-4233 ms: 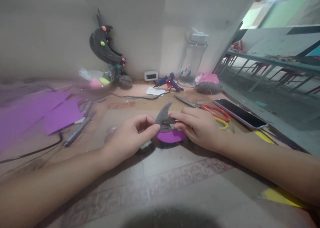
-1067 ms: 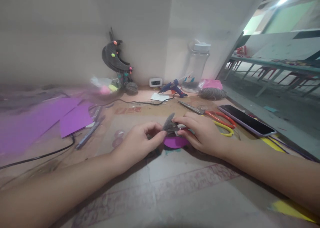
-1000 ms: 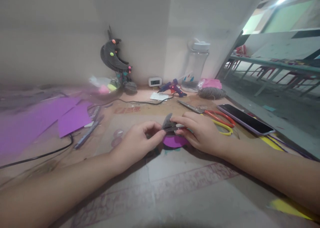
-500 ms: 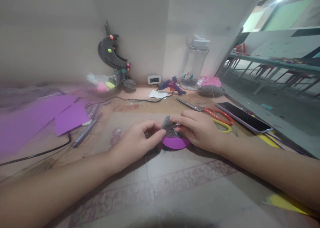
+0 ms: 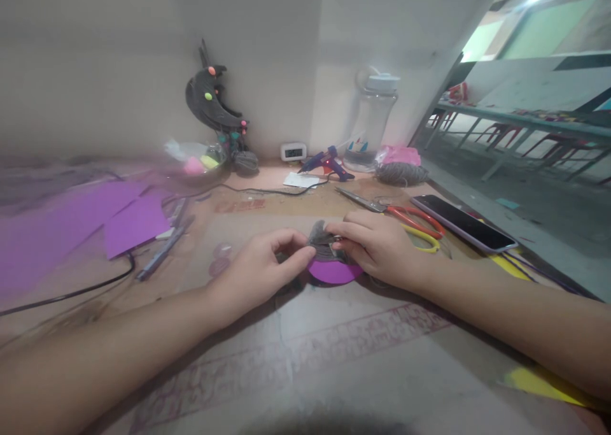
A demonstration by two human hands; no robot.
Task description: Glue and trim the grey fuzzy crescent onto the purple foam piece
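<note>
A purple rounded paper piece (image 5: 335, 272) is held just above the table, its upper part covered by wound grey yarn (image 5: 323, 250). My left hand (image 5: 267, 263) pinches the left edge of this yarn-wrapped piece between thumb and fingers. From the other side, my right hand (image 5: 379, 244) has thumb and fingertips closed on the grey yarn near the upper right. What lies right under the right fingertips is mostly hidden.
Beyond my right hand lie red-handled scissors (image 5: 415, 220), yellow-handled scissors (image 5: 426, 239) and a phone (image 5: 465, 223). Further back are a glue gun (image 5: 328, 163), small clock (image 5: 293, 151), bottle (image 5: 373, 123) and grey yarn skein (image 5: 401, 174). Purple sheets (image 5: 136, 221) lie left.
Both hands keep their hold on the yarn-wrapped purple piece, with barely any movement of the right fingertips. The whole view has shifted very slightly.
</note>
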